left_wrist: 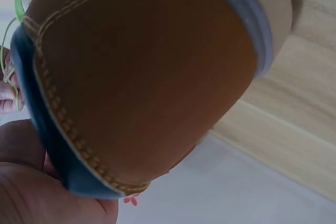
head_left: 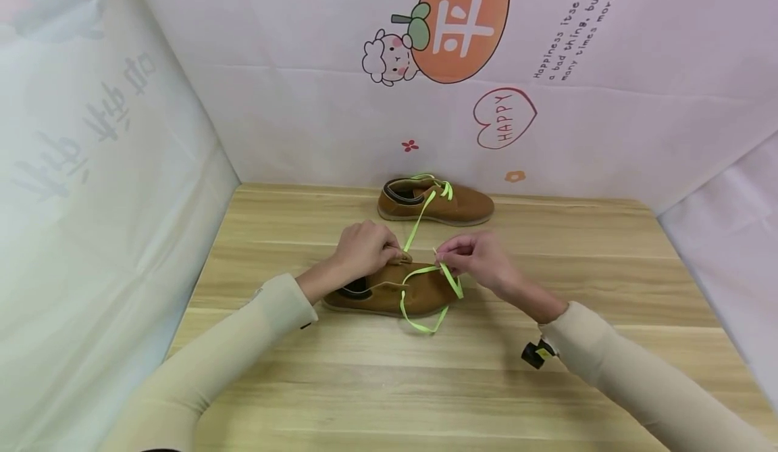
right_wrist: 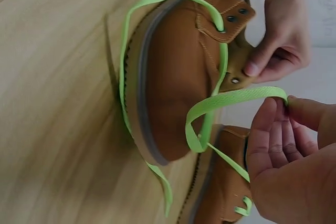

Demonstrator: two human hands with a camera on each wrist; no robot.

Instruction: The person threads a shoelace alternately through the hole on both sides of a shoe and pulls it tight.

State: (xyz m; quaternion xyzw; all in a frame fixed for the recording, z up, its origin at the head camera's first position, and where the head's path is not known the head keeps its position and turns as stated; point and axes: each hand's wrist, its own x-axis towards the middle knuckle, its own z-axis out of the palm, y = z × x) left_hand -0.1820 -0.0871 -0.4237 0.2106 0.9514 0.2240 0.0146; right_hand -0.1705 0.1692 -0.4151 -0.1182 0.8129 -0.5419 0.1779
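A brown leather shoe lies on the wooden table, toe to the right. My left hand pinches its far eyelet flap between thumb and fingers. A neon-green shoelace runs through an eyelet of the near flap and loops over the toe. Thumb and fingertips of my right hand pinch this lace near one end, just beside the far flap. Its other end hangs down past the sole. In the left wrist view the shoe's heel fills most of the picture.
A second brown shoe with a green lace stands behind, close to the printed white back cloth. One green lace strand stretches between the two shoes in the head view. White cloth also walls the left side.
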